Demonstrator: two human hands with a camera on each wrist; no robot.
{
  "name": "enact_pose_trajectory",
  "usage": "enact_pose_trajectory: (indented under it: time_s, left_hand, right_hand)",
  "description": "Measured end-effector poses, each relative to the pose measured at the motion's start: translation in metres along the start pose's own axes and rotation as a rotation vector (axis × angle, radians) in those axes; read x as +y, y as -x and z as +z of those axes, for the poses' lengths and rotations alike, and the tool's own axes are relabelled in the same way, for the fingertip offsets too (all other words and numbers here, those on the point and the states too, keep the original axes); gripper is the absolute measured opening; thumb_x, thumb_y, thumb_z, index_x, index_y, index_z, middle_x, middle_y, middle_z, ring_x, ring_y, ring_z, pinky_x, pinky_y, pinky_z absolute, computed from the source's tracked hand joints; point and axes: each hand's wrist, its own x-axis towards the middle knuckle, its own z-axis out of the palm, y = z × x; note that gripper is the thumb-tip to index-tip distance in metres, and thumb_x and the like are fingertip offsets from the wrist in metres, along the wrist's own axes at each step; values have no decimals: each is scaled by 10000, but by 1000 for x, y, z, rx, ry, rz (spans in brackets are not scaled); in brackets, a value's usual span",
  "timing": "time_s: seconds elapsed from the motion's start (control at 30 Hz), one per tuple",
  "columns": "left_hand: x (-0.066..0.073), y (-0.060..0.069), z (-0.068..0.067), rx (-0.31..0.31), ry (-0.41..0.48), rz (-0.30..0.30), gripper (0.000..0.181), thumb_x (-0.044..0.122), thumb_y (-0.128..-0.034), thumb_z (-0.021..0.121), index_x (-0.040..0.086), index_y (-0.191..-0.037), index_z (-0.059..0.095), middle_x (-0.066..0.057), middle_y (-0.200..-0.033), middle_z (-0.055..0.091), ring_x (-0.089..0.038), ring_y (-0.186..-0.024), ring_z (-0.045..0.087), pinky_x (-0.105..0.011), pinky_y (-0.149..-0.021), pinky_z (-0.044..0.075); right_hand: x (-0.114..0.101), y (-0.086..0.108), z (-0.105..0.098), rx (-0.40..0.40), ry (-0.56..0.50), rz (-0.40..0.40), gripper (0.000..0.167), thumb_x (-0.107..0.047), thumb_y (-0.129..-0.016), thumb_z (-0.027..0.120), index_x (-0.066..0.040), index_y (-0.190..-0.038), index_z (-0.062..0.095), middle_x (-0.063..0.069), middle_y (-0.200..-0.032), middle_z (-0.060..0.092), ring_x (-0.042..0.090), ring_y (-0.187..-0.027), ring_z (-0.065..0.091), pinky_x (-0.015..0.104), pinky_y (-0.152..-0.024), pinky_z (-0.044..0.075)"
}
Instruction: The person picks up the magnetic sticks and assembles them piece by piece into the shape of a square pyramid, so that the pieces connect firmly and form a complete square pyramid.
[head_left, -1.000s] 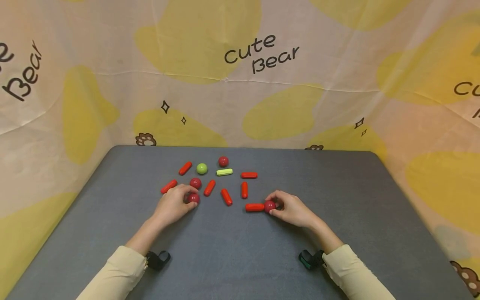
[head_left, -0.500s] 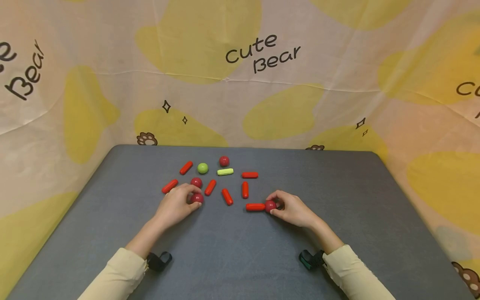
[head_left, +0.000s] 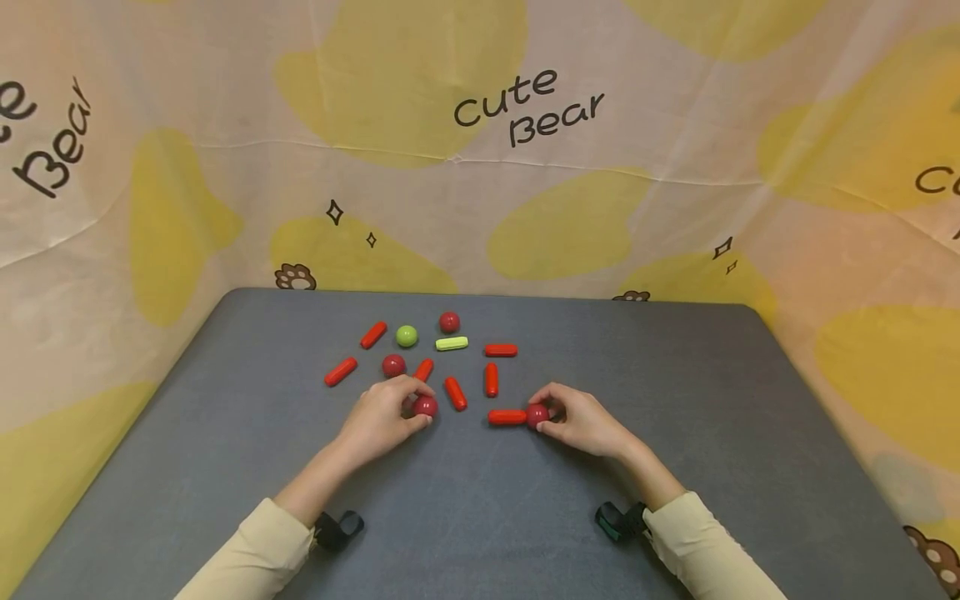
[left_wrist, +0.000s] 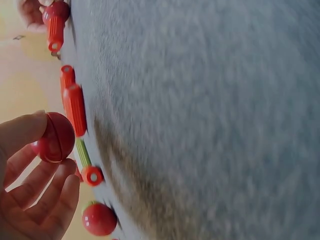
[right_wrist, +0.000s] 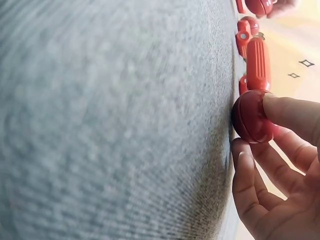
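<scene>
My right hand (head_left: 573,418) pinches a red ball (head_left: 537,416) that sits against the end of a red stick (head_left: 507,417) at its 9 o'clock; whether the two are stuck together I can't tell. My left hand (head_left: 384,418) pinches a second red ball (head_left: 426,406), apart from that stick, whose free end lies at this ball's 3 o'clock. I judge the step in hand to be joining ball to stick; bringing in the left ball would call for a level path toward 3 o'clock, with my right hand steady. The nearest snag is a tilted stick (head_left: 455,393) just beside the left ball at 2 o'clock; passing on its 6 o'clock side seems safer. Another stick (head_left: 424,370) is partly hidden behind my left fingers, with a loose ball (head_left: 393,365) at their 11. Beyond, a green stick (head_left: 452,343) and green ball (head_left: 407,336) lie toward the table's far edge (head_left: 562,297). Bare table (head_left: 480,517) spreads from 3 to 6 o'clock.
</scene>
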Motion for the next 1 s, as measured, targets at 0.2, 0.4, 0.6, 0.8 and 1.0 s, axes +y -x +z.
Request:
enact_pose_trajectory:
  time_s: [0.2, 0.4, 0.6, 0.8, 1.0]
  left_hand:
    - [7, -1, 8, -10, 24, 27, 268, 129, -708, 765, 167, -957, 674, 58, -847, 614, -121, -720, 544, -279, -632, 436]
    - [13, -2, 16, -42, 46, 45, 274, 135, -711, 772, 173, -967, 683, 60, -879, 614, -111, -725, 537, -275, -634, 433]
    - [18, -5, 21, -75, 73, 56, 276, 136, -717, 773, 184, -975, 688, 79, -911, 625, -75, -737, 563, -254, -655, 462]
    - [21, -7, 25, -105, 83, 59, 267, 135, -719, 769, 164, -968, 679, 68, -889, 615, -63, -733, 569, -255, -660, 474]
    - [24, -7, 30, -114, 60, 81, 266, 148, -717, 771, 162, -966, 676, 65, -846, 599, -67, -712, 557, -234, -628, 456]
  right_hand:
    - [-4, 0, 1, -5, -2, 7, 265, -123, -799, 704, -149, -1042, 601, -34, -916, 605, 94, -786, 555, 239, -677, 459]
    - [-6, -1, 2, -6, -4, -6, 261, -119, -798, 703, -137, -1039, 603, -24, -927, 609, 107, -794, 567, 246, -685, 469]
    - [-8, -3, 4, -10, 1, -19, 253, -131, -804, 697, -150, -1038, 605, -32, -935, 611, 105, -798, 573, 239, -687, 469]
    - [-9, -4, 5, -14, 7, -23, 252, -131, -802, 698, -151, -1035, 605, -34, -930, 612, 110, -801, 575, 231, -688, 465]
    - [-10, -6, 9, -17, 9, -20, 256, -128, -797, 704, -153, -1032, 607, -35, -920, 609, 111, -790, 571, 221, -672, 464]
